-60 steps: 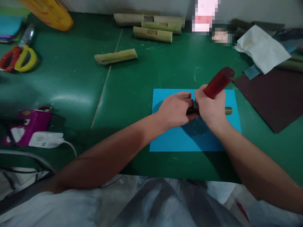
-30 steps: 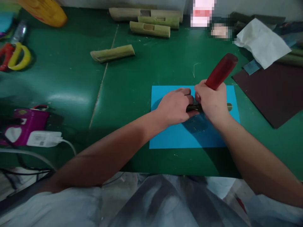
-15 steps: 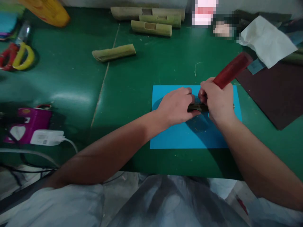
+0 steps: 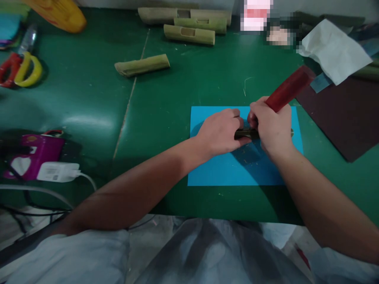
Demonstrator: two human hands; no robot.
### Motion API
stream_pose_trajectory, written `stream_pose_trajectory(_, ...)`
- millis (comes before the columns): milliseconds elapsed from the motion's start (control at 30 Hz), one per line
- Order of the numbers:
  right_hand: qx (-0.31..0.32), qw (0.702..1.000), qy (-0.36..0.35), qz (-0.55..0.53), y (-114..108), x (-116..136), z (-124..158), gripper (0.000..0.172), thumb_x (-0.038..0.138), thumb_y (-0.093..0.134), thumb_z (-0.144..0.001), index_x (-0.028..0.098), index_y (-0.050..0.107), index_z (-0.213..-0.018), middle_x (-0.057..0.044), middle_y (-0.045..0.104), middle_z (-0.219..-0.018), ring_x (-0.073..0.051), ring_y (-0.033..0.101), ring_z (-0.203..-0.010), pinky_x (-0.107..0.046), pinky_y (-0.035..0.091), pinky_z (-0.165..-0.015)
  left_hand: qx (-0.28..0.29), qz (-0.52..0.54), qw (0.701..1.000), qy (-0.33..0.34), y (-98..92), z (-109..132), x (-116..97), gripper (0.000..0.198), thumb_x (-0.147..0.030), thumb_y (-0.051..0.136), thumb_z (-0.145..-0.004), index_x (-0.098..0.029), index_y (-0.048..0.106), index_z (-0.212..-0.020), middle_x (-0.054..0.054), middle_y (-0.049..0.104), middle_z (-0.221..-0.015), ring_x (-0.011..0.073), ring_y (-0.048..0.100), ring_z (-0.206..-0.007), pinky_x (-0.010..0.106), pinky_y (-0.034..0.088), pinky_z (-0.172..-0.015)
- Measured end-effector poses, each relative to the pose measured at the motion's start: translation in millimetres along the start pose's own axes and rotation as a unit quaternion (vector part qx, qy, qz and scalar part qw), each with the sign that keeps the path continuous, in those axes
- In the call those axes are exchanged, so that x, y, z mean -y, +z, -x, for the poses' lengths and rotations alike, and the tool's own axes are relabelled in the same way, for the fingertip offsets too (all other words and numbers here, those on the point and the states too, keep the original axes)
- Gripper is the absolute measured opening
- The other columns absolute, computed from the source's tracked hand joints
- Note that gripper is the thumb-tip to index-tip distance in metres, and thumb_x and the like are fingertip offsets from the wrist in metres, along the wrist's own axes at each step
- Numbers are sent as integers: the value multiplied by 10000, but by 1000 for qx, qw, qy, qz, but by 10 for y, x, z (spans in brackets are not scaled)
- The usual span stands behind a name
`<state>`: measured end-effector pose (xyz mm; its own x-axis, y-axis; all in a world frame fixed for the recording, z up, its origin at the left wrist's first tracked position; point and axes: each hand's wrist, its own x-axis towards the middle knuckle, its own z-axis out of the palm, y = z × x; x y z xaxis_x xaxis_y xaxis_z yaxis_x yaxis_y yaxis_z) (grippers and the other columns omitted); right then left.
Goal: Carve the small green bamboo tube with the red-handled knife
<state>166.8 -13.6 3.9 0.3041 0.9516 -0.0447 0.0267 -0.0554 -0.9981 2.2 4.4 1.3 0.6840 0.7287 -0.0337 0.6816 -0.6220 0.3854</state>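
Observation:
My left hand (image 4: 223, 130) is closed around the left end of a dark bamboo piece (image 4: 245, 133), which lies across a blue sheet (image 4: 213, 169). In my right hand (image 4: 274, 124) is a tool with a thick red handle (image 4: 291, 88). The handle slants up to the right, and the tool's working end is hidden under my fingers at the bamboo. Beyond my right hand, the bamboo's right end shows. Small shavings are scattered on the blue sheet below the bamboo.
Several bamboo pieces with cut slots (image 4: 189, 34) lie at the back, and a single bamboo piece (image 4: 143, 66) lies nearer. Scissors (image 4: 28, 69) and a purple power strip (image 4: 44, 154) with a white charger (image 4: 59, 172) are at left. White tissue (image 4: 334, 51) and a dark brown sheet (image 4: 346, 118) lie at right.
The bamboo under my right hand has turned or shifted slightly. Both hands keep nearly the same place and grip.

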Motion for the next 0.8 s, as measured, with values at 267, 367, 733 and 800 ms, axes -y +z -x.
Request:
stream_pose_trajectory(267,2,1000,3,-9,-10,24,4,354,159,743,-888,287,556,-616,30,514,-603,-166,447,-599,-359,390,-600,-19,4,1000,9,32,10,4,352,-514,789,-1099,-184,889,-1172,147,839,-1199,372,804,-1237,447,639,-924)
stream_pose_trajectory(367,-5,1000,3,-10,-3,29,4,329,126,693,-861,280,551,-607,36,510,-583,-154,451,-590,-343,361,-577,-21,4,1000,11,32,11,5,346,-505,787,-1101,-181,889,-1166,153,842,-1205,372,808,-1234,445,641,-920)
stream_pose_trajectory(733,8,999,0,32,-8,22,0,526,364,862,-995,289,504,-617,26,492,-603,-154,461,-591,-337,431,-567,-10,17,1000,6,34,22,10,315,-467,795,-1107,-161,862,-1144,162,851,-1234,384,819,-1277,471,656,-978)
stream_pose_trajectory(800,13,999,-2,35,-15,29,0,521,379,866,-987,289,515,-613,21,497,-600,-155,461,-591,-338,443,-567,-8,20,1000,6,26,25,7,315,-469,782,-1110,-165,855,-1138,162,853,-1242,380,816,-1273,475,659,-989)
